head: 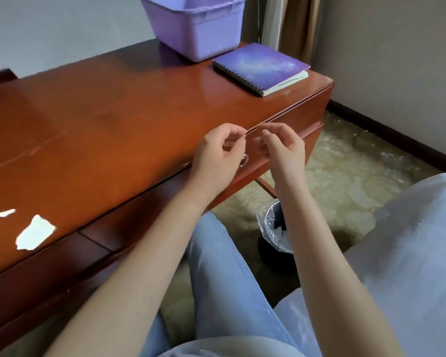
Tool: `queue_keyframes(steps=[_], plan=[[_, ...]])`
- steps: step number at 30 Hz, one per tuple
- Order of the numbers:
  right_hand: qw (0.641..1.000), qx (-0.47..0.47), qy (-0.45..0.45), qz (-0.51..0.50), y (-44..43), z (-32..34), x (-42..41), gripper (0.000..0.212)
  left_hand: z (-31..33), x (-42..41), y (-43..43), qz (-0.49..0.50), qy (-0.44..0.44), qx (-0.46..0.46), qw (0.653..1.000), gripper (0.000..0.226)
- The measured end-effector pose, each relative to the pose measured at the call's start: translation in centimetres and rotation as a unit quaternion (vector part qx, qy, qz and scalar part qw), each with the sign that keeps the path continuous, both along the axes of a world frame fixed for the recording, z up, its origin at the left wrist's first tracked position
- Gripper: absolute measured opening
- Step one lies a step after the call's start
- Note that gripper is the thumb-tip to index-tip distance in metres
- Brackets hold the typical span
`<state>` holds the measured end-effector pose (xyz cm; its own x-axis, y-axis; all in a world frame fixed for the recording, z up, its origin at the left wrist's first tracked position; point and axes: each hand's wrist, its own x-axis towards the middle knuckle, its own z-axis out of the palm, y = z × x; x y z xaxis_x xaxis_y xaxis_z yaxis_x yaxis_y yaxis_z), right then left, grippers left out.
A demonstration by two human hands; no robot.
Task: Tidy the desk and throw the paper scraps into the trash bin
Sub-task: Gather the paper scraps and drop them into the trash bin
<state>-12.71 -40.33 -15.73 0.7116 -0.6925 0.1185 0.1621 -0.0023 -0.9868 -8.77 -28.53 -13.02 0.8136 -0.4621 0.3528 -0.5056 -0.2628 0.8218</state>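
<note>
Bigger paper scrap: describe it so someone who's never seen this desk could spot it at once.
Take the wooden desk and go to its left end, away from the notebook and purple tub. Two white pieces lie there near the front edge. The bigger scrap is the broad, ragged one closer to the edge; the smaller scrap behind it is a thin sliver.

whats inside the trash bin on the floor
White paper scraps lie inside the trash bin, which has a clear plastic liner. The right forearm covers the bin's right side, so the rest is hidden.
</note>
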Motion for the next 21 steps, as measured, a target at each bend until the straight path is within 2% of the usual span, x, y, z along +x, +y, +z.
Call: queue_keyframes(steps=[5, 9, 12, 16, 21], plan=[[0.988, -0.132, -0.028, 0.080, 7.3, 2.1, 1.8, 0.019, 2.1, 0.3, 8.7, 0.081, -0.050, -0.015, 0.995, 0.018], [0.960, -0.224, -0.037, 0.165, 13.7, 2.4, 2.9, 0.017, 3.0, 0.2, 15.4, 0.160, -0.037, -0.012, 0.986, 0.011], [0.929, -0.291, -0.056, 0.221, 18.0, 2.0, 3.2, 0.015, 2.9, 0.2, 20.0, 0.226, -0.019, -0.026, 0.974, 0.019], [0.852, -0.407, -0.073, 0.320, 21.6, 1.2, 3.3, 0.021, 2.0, 0.4, 25.5, 0.302, -0.016, 0.038, 0.953, 0.016], [0.727, -0.579, -0.019, 0.370, 23.5, 0.6, 3.6, 0.057, 0.7, 0.8, 29.2, 0.334, -0.029, 0.117, 0.935, 0.018]])
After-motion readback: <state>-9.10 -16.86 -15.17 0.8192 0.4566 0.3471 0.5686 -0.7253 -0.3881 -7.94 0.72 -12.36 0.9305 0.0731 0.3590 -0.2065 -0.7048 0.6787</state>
